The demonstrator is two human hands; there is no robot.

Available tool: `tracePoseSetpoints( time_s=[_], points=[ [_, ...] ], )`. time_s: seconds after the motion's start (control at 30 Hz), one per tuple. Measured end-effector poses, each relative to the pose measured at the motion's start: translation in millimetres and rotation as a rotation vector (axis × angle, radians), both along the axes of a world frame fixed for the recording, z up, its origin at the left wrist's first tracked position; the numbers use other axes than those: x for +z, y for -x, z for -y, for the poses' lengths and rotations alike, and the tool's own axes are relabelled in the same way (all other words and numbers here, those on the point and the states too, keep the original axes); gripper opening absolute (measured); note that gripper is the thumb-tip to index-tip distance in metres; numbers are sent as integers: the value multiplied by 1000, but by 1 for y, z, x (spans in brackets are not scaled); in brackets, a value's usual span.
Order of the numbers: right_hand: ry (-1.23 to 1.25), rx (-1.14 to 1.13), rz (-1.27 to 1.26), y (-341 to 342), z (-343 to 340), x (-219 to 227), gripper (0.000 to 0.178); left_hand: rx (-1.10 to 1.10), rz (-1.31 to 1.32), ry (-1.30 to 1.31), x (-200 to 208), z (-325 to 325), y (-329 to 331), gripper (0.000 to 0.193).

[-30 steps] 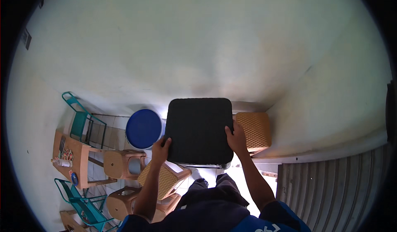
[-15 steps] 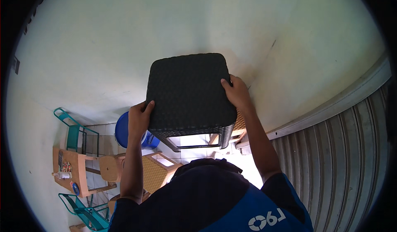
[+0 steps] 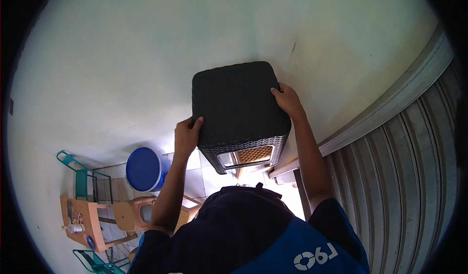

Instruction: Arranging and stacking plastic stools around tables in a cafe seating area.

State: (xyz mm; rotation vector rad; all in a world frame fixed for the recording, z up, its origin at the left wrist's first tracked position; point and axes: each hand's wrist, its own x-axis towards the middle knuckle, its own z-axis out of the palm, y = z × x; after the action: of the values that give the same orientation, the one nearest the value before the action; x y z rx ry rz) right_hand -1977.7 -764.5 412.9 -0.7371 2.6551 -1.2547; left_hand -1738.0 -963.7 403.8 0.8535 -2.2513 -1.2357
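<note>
A black plastic stool point(image 3: 236, 105) with a woven-pattern surface hangs in front of me, its square seat turned up toward me. My left hand point(image 3: 187, 136) grips the left edge of the seat, thumb on top. On the opposite edge, a little farther away, my right hand point(image 3: 288, 101) has its thumb over the rim. The fingers under both edges are hidden. Through the opening in the stool's near side, a tan woven-pattern stool point(image 3: 255, 154) shows below.
Left on the tiled floor stand a blue lidded drum point(image 3: 143, 169), a tan stool point(image 3: 127, 214), a wooden table point(image 3: 100, 235) with small items, and teal chairs point(image 3: 81, 182). A pale wall point(image 3: 146, 54) rises ahead; a ribbed metal shutter point(image 3: 390, 191) lines the right.
In the picture, the black stool and both hands have shifted right. The blue drum shows more fully, and the tan stool underneath now appears through the black stool's side opening.
</note>
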Motion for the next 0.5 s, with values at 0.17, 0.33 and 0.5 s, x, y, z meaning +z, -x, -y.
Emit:
tracePoseSetpoints(
  time_s=[0.17,0.33,0.5],
  points=[
    [-7,-66,18,29,-18,-38,34,-12,-44,-56,-39,-15,31,35],
    [0,-99,141,39,-28,-53,37,-1,41,-60,-51,-31,50,36],
    [3,-153,208,60,-27,-91,39,-11,45,-103,-80,-38,66,35]
  ],
)
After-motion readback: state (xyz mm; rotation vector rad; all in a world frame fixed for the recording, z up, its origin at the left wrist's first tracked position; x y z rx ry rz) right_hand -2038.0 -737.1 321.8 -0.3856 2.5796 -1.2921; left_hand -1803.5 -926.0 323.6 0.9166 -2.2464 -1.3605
